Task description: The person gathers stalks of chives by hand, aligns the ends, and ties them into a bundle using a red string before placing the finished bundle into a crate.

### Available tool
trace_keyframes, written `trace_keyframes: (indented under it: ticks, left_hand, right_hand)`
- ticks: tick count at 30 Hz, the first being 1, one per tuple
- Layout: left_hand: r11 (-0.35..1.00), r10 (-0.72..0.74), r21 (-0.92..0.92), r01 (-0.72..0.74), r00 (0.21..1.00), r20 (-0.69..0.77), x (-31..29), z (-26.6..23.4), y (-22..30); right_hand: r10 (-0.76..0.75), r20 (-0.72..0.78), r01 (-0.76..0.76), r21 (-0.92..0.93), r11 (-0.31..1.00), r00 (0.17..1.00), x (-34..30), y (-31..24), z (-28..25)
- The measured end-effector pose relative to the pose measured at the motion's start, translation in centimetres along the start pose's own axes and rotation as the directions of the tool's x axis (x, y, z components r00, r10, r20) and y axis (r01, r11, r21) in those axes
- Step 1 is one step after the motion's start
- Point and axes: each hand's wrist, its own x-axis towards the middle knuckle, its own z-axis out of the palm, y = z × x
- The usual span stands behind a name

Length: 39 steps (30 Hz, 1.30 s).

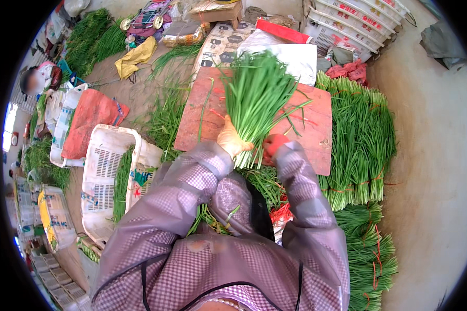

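Note:
A thick bunch of garlic chives (259, 93) lies over a reddish board (316, 129), its leafy tops pointing away from me and its pale cut ends toward me. My left hand (231, 137) is wrapped round the left side of the stalks near those ends. Close against the right side of the same stalks is my right hand (275, 147), which looks red and has its fingers curled in. Whatever those fingers hold is hidden. Loose leaves and thin red ties (303, 119) are scattered on the board.
Tied chive bundles (355, 140) are stacked right of the board, with more bundles (371, 254) nearer me. A white plastic basket (101, 171) stands at my left. Stacked white crates (347, 26) are at the back right. Loose chives (166, 119) lie left of the board. Another person (33, 82) is far left.

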Motion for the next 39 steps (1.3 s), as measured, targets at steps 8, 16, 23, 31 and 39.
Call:
trace_keyframes:
  ticks: [8,16,23,31,39]
  left_hand:
    - [1.000,0.007,-0.025,-0.006,0.999,0.039,0.5,-0.3,0.0]
    - [0.980,0.069,-0.187,-0.062,0.997,0.031,-0.5,-1.1,1.6]
    - [0.990,0.060,-0.130,-0.057,0.998,0.023,-0.1,-1.1,0.4]
    - [1.000,-0.001,0.022,0.001,1.000,0.017,0.6,-0.1,-0.2]
    - [0.999,-0.005,-0.037,0.007,0.999,0.048,2.0,1.3,-2.3]
  right_hand:
    - [-0.254,-0.288,0.120,-0.412,0.903,0.923,-5.0,2.3,2.2]
    - [-0.003,-0.318,-0.089,-0.274,0.958,0.948,-1.9,4.6,0.6]
    - [-0.046,-0.382,-0.026,-0.181,0.983,0.923,-2.0,0.9,-3.1]
    - [-0.272,0.096,0.019,0.920,0.390,0.957,-2.0,-0.2,-5.2]
    - [-0.225,-0.007,0.174,0.661,0.730,0.974,-0.6,-6.6,-1.5]
